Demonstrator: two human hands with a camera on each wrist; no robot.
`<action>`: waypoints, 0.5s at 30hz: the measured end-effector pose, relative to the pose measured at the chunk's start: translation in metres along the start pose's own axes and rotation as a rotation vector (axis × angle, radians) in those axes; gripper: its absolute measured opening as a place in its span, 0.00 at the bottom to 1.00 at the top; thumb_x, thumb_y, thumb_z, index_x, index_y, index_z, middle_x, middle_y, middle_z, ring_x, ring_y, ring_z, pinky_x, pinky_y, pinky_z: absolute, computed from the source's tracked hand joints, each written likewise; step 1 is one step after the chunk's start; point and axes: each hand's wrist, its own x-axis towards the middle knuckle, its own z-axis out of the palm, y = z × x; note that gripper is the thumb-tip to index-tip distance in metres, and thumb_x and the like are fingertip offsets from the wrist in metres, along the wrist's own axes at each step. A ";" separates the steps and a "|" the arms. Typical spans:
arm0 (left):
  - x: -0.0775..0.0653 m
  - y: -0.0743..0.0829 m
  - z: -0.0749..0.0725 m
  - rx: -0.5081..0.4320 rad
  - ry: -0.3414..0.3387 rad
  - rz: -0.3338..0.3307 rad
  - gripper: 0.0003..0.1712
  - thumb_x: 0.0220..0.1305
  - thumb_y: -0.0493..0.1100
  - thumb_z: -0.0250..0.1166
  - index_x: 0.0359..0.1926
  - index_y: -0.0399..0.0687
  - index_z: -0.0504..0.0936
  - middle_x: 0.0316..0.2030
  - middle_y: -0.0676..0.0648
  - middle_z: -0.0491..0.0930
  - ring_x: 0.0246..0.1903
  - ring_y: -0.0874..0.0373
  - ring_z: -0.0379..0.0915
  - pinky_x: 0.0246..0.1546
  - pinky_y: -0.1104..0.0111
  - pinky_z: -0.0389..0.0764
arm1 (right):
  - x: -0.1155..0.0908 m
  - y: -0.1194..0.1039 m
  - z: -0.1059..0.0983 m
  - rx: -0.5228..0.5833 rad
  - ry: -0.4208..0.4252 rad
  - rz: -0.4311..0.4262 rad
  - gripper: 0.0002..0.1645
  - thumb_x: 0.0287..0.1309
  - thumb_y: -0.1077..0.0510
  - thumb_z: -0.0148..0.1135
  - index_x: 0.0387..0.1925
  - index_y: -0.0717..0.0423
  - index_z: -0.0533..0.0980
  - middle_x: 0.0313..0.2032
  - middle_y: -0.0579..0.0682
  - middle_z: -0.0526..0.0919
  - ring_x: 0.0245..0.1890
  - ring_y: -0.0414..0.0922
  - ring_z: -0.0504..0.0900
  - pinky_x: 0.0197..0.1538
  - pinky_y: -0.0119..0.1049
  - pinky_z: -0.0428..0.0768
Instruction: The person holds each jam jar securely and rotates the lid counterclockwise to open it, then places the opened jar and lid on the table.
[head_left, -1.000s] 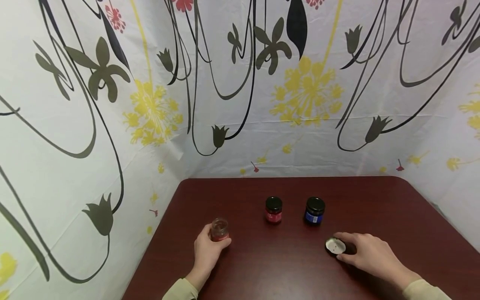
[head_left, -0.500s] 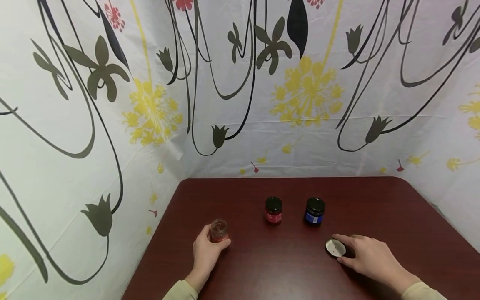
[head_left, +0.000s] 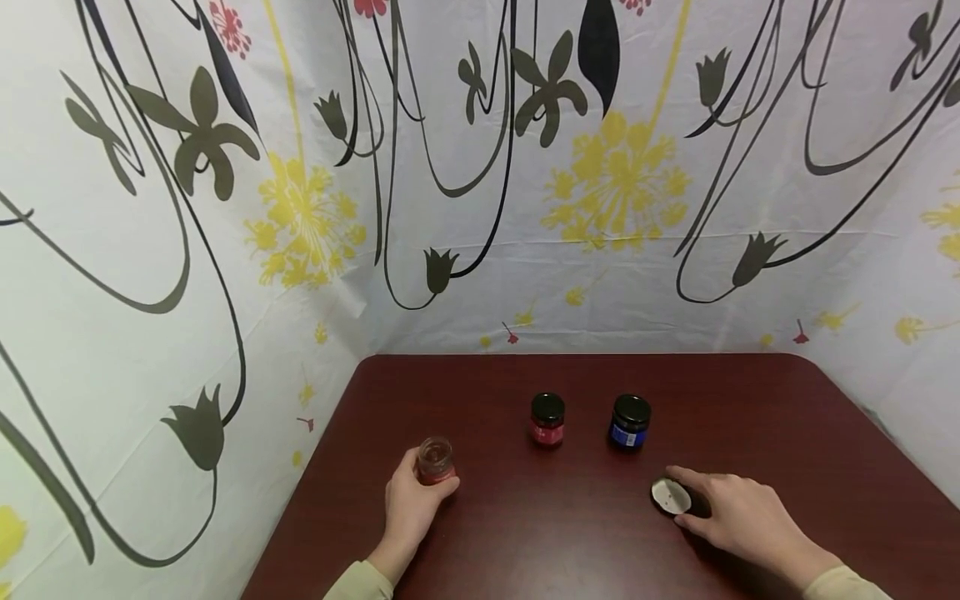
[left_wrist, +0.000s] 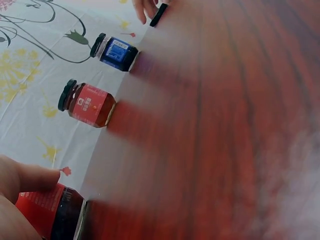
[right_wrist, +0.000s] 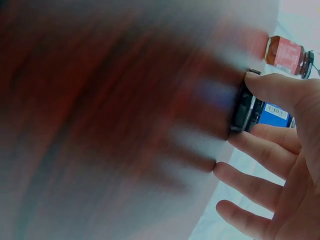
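At the left of the table, my left hand [head_left: 414, 498] grips a small glass jar [head_left: 437, 461] with a red label and no lid on its mouth. The left wrist view shows my thumb laid along the red label [left_wrist: 41, 212]; how full the jar is I cannot tell. On the right, a dark jar lid [head_left: 671, 496] lies with its pale inside up. My right hand [head_left: 738, 510] pinches that lid by its edge, thumb on one side and index finger on the other, as the right wrist view [right_wrist: 243, 107] also shows. Its other fingers are spread.
Two lidded jars stand farther back on the dark red table [head_left: 555, 533]: one with a pink-red label [head_left: 547, 421], one with a blue label [head_left: 629, 423]. A flower-patterned cloth [head_left: 480, 217] hangs behind the table and along its sides.
My left hand and the jar in it have shifted very slightly left. The right hand, the lid and the two lidded jars look about the same.
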 end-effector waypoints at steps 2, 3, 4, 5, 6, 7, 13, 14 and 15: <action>-0.001 0.000 0.000 0.001 -0.001 0.002 0.37 0.39 0.47 0.84 0.54 0.56 0.81 0.44 0.51 0.86 0.47 0.51 0.81 0.48 0.51 0.77 | 0.000 0.000 0.000 0.000 0.005 0.000 0.38 0.41 0.37 0.79 0.58 0.38 0.80 0.40 0.41 0.88 0.31 0.44 0.84 0.20 0.44 0.71; -0.001 0.000 0.000 0.001 -0.001 0.001 0.37 0.39 0.47 0.84 0.54 0.56 0.81 0.44 0.51 0.86 0.47 0.51 0.81 0.48 0.51 0.77 | -0.001 0.000 0.000 0.001 0.009 -0.001 0.38 0.41 0.37 0.79 0.57 0.38 0.81 0.40 0.42 0.88 0.31 0.44 0.84 0.19 0.44 0.71; -0.001 0.000 0.000 -0.001 -0.002 0.002 0.37 0.39 0.47 0.84 0.55 0.56 0.80 0.44 0.51 0.86 0.47 0.51 0.81 0.48 0.51 0.77 | -0.001 0.000 0.000 0.001 0.014 -0.002 0.38 0.41 0.37 0.80 0.57 0.38 0.81 0.40 0.42 0.88 0.31 0.45 0.84 0.19 0.44 0.71; -0.001 -0.001 0.000 -0.003 -0.004 0.000 0.37 0.39 0.47 0.84 0.55 0.56 0.80 0.44 0.51 0.86 0.47 0.52 0.81 0.49 0.51 0.77 | -0.001 0.000 0.000 0.000 0.018 -0.003 0.38 0.41 0.37 0.80 0.57 0.38 0.81 0.40 0.42 0.88 0.31 0.45 0.84 0.19 0.44 0.71; -0.001 -0.001 0.000 -0.003 -0.005 0.000 0.38 0.39 0.47 0.84 0.55 0.56 0.80 0.44 0.51 0.86 0.47 0.52 0.81 0.48 0.52 0.77 | -0.001 0.000 0.000 -0.001 0.021 -0.004 0.38 0.41 0.37 0.80 0.57 0.38 0.81 0.41 0.42 0.88 0.31 0.45 0.84 0.19 0.44 0.71; -0.001 -0.001 0.000 -0.004 -0.007 0.003 0.38 0.39 0.47 0.84 0.55 0.56 0.80 0.44 0.51 0.86 0.47 0.52 0.81 0.48 0.51 0.77 | -0.001 0.000 0.000 0.001 0.020 -0.004 0.38 0.41 0.37 0.80 0.57 0.39 0.81 0.41 0.42 0.88 0.31 0.46 0.84 0.19 0.44 0.71; -0.001 0.000 -0.002 -0.009 -0.025 0.024 0.39 0.41 0.45 0.84 0.58 0.56 0.78 0.45 0.51 0.85 0.46 0.52 0.81 0.46 0.50 0.78 | 0.000 0.001 -0.001 0.017 -0.016 0.005 0.38 0.42 0.36 0.79 0.57 0.39 0.81 0.43 0.43 0.87 0.31 0.45 0.84 0.19 0.44 0.71; -0.001 0.000 -0.002 -0.008 -0.029 0.024 0.40 0.41 0.45 0.84 0.58 0.56 0.78 0.46 0.51 0.85 0.47 0.52 0.81 0.46 0.50 0.78 | 0.000 0.001 -0.001 0.020 -0.026 0.007 0.38 0.42 0.36 0.78 0.58 0.39 0.81 0.44 0.43 0.87 0.31 0.44 0.84 0.19 0.43 0.71; -0.001 0.000 -0.002 -0.010 -0.033 0.021 0.41 0.41 0.45 0.84 0.59 0.56 0.78 0.46 0.51 0.85 0.47 0.52 0.81 0.46 0.51 0.78 | 0.000 0.002 -0.001 0.027 -0.039 0.008 0.38 0.43 0.36 0.78 0.58 0.39 0.80 0.44 0.44 0.87 0.30 0.44 0.83 0.20 0.43 0.71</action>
